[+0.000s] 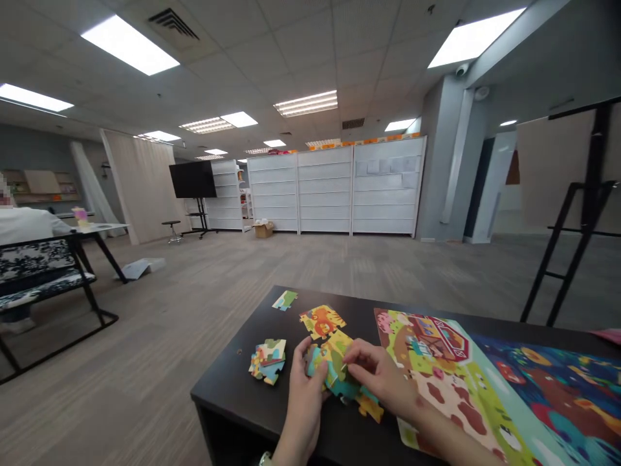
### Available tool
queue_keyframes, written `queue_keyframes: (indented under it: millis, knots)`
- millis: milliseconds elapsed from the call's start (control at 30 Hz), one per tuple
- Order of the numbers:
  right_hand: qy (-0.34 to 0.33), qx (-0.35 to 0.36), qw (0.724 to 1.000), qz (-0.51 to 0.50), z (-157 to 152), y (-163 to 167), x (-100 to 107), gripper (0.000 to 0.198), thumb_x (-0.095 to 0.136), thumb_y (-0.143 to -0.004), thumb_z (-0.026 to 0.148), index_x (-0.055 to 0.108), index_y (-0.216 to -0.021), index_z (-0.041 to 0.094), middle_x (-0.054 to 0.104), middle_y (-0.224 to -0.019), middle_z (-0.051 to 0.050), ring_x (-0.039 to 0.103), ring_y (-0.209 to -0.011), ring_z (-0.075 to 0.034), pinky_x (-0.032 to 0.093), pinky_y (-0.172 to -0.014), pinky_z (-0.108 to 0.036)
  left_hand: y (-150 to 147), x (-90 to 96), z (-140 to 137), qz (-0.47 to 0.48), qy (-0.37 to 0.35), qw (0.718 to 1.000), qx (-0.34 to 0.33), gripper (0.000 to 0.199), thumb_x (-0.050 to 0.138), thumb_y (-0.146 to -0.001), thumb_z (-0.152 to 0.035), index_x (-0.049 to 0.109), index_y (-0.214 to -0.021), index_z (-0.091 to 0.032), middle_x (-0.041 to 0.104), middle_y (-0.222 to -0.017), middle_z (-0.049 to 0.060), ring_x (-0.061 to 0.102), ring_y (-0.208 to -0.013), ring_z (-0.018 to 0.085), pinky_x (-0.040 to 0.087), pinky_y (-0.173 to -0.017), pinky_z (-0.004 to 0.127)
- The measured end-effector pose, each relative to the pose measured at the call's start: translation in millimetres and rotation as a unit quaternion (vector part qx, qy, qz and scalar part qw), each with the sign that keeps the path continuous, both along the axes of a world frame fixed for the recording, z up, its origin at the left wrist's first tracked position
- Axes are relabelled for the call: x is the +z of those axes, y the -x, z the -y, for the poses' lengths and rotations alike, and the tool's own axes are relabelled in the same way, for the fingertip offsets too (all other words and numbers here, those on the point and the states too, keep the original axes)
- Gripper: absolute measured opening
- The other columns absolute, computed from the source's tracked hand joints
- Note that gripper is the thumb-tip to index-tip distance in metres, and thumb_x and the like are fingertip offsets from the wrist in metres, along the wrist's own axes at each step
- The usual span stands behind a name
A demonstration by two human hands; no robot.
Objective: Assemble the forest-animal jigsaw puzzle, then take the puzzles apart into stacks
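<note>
Joined jigsaw puzzle pieces [339, 346] in yellow, green and teal lie between my hands over the dark table [237, 388]. My left hand [306, 382] is closed around the left side of these pieces, thumb on top. My right hand [376, 372] pinches a puzzle piece at their right side; its fingers hide most of that piece. Just beyond them is an orange lion section [323, 320], which touches or nearly touches the yellow part. A small stack of loose pieces [268, 360] sits left of my left hand. One green and blue piece [284, 299] lies near the far edge.
A farm picture sheet [451, 382] with a cow lies at the right, partly under my right forearm. Beyond it is a dark blue picture sheet [557, 395]. A person [29, 223] sits at another table on the left. A black stand [577, 226] rises at the right.
</note>
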State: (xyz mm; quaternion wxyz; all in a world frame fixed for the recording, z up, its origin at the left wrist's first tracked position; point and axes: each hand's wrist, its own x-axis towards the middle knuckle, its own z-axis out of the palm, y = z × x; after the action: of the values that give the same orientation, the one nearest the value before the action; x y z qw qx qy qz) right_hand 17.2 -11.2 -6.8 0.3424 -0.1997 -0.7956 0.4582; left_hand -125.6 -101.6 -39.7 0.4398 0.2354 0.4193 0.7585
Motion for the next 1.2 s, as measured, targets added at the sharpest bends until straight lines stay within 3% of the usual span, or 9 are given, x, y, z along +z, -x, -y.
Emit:
queue_keyframes:
  millis: [100,200,367,500,767,900,967,1100,1200]
  knots:
    - [0.05,0.002,0.999,0.015,-3,-1,-4,0.02,0.065,-0.081,0.038,0.066,-0.082,0.018,0.061,-0.07,0.0,0.057,-0.065,-0.015,0.044,-0.06,-0.026,-5,-1.7,-4,-0.011,-0.034,0.999,0.037,0.062,0.081,-0.076,-0.035,0.05,-0.129,-0.025,0.058,-0.133,0.011,0.065,-0.112,0.025,0.054,-0.091,0.031]
    - [0.048,-0.011,0.999,0.011,3,-1,-3,0.018,0.064,-0.082,0.036,0.067,-0.085,0.018,0.063,-0.074,-0.001,0.059,-0.069,-0.015,0.046,-0.063,-0.027,-7,-3.0,-6,0.001,-0.045,0.998,0.053,0.059,0.08,-0.076,-0.036,0.051,-0.127,-0.024,0.06,-0.13,0.011,0.065,-0.111,0.025,0.054,-0.092,0.032]
    - [0.002,-0.025,1.0,0.016,14,-4,5,0.014,0.06,-0.084,0.029,0.069,-0.089,0.021,0.066,-0.082,-0.002,0.061,-0.077,-0.017,0.047,-0.07,-0.029,-5,0.8,0,0.077,-0.018,0.997,-0.001,0.066,0.082,-0.074,-0.034,0.047,-0.13,-0.025,0.065,-0.12,0.01,0.07,-0.097,0.022,0.056,-0.081,0.031]
    - [0.012,-0.006,1.0,0.014,13,-5,5,0.012,0.06,-0.085,0.029,0.067,-0.088,0.02,0.063,-0.078,0.0,0.058,-0.074,-0.015,0.045,-0.068,-0.027,-4,5.4,3,0.093,-0.009,0.996,-0.007,0.07,0.086,-0.07,-0.032,0.048,-0.128,-0.023,0.065,-0.119,0.01,0.069,-0.099,0.025,0.056,-0.081,0.032]
    - [0.103,0.05,0.993,0.013,9,0,-10,0.029,0.065,-0.084,0.029,0.054,-0.11,0.022,0.054,-0.075,0.005,0.045,-0.06,-0.009,0.038,-0.057,-0.023,-6,-4.1,2,-0.07,-0.04,0.983,0.166,0.053,0.075,-0.082,-0.043,0.052,-0.127,-0.028,0.057,-0.128,0.006,0.064,-0.106,0.021,0.053,-0.087,0.028]
    - [0.15,0.094,0.984,-0.017,7,0,-11,0.037,0.068,-0.083,0.039,0.053,-0.112,0.022,0.052,-0.079,0.004,0.045,-0.06,-0.008,0.037,-0.057,-0.023,-5,-5.2,4,-0.125,-0.018,0.975,0.183,0.051,0.072,-0.084,-0.046,0.053,-0.128,-0.027,0.057,-0.131,0.007,0.06,-0.114,0.023,0.05,-0.091,0.028]
    - [0.157,0.084,0.983,-0.039,5,1,-13,0.037,0.068,-0.083,0.044,0.053,-0.111,0.023,0.051,-0.08,0.004,0.046,-0.061,-0.009,0.038,-0.057,-0.023,-6,-3.1,5,-0.118,-0.004,0.983,0.139,0.052,0.072,-0.084,-0.048,0.054,-0.126,-0.026,0.06,-0.128,0.007,0.062,-0.111,0.023,0.052,-0.086,0.028]
    - [0.051,-0.03,0.998,-0.009,1,4,-14,0.022,0.061,-0.089,0.042,0.056,-0.098,0.022,0.052,-0.073,0.004,0.048,-0.062,-0.011,0.039,-0.058,-0.025,-9,-0.6,6,-0.094,0.013,0.995,-0.001,0.053,0.069,-0.084,-0.052,0.055,-0.126,-0.024,0.065,-0.122,0.01,0.068,-0.092,0.022,0.053,-0.07,0.027]
    - [-0.047,-0.058,0.995,0.064,-1,-2,-8,0.02,0.048,-0.096,0.038,0.058,-0.101,0.022,0.056,-0.072,0.003,0.052,-0.065,-0.014,0.041,-0.063,-0.027,-7,-1.1,4,-0.155,-0.006,0.987,0.031,0.056,0.081,-0.075,-0.037,0.057,-0.124,-0.023,0.064,-0.123,0.01,0.066,-0.102,0.023,0.053,-0.082,0.028]
